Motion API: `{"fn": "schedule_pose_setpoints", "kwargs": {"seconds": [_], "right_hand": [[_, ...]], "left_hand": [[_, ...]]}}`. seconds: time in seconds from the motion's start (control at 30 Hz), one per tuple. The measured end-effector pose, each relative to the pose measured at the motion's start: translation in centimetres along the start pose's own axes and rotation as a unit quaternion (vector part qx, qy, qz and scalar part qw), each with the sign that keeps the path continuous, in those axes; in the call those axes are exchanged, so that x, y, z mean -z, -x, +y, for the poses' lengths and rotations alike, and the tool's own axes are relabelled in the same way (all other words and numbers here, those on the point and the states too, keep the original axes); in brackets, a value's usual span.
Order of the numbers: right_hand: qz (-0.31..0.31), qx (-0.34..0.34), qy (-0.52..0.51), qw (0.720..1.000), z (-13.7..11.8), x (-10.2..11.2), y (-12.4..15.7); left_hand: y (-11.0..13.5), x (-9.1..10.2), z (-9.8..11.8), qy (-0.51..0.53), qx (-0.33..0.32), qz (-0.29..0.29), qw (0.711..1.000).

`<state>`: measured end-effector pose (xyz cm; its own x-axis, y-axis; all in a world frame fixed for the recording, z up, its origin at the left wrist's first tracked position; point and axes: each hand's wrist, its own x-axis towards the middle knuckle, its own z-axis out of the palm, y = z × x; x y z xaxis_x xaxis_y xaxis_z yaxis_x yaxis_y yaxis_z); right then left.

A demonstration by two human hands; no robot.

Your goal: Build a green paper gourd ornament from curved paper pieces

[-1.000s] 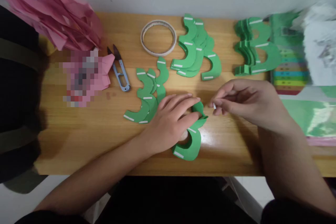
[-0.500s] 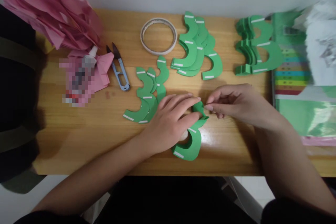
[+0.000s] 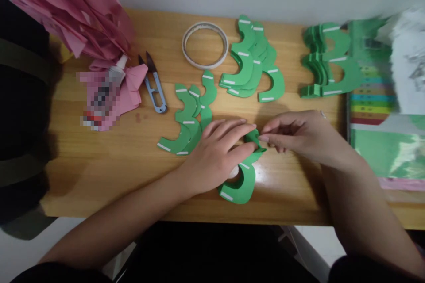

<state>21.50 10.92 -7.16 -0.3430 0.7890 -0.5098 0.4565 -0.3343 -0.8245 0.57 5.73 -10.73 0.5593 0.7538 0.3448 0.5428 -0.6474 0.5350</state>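
My left hand lies over a curved green paper cutout, its fingers stretched out and pressing it to the table. Thumb and index finger of my right hand are pinched together at that cutout's right edge, which curls up a little. Whatever thin thing might be between those fingertips is too small to see. Below my left fingers lies another C-shaped green cutout with short white strips at its ends. Part of a pale round object shows beside my left thumb, mostly covered by the hand.
Overlapping green cutouts lie left of my hands, with another group behind them. Stacked ones stand at right by a green paper pack. A tape roll, blue thread snips and pink paper are farther back.
The view has shifted slightly, so the things at the back appear a little farther right. Both hands keep nearly the same pose at the green cutout.
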Motion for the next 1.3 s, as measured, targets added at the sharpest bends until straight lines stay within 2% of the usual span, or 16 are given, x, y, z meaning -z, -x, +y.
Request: {"fn": "schedule_pose_setpoints", "kwargs": {"seconds": [0.27, 0.67, 0.8, 0.93, 1.1, 1.3], "right_hand": [[0.013, -0.003, -0.007, 1.0, 0.2, 0.0, 0.0], [0.06, 0.016, 0.054, 0.997, 0.1, -0.8, 0.5], [0.052, 0.019, 0.021, 0.998, 0.1, -0.8, 0.3], [0.07, 0.014, -0.013, 0.997, 0.0, -0.4, 0.0], [0.049, -0.01, -0.002, 0.999, -0.2, 0.2, -0.1], [0.033, 0.001, 0.008, 0.999, 0.5, -0.1, -0.2]], "left_hand": [[0.0, 0.1, 0.1, -0.011, 0.0, -0.013, 1.0], [0.0, 0.0, 0.0, -0.025, 0.0, -0.037, 0.999], [-0.1, 0.1, 0.0, -0.025, -0.001, -0.031, 0.999], [-0.1, 0.1, 0.0, -0.02, 0.001, -0.031, 0.999], [-0.1, 0.1, 0.0, -0.012, 0.004, -0.029, 0.999], [-0.1, 0.1, 0.1, -0.018, 0.003, -0.026, 0.999]]}}
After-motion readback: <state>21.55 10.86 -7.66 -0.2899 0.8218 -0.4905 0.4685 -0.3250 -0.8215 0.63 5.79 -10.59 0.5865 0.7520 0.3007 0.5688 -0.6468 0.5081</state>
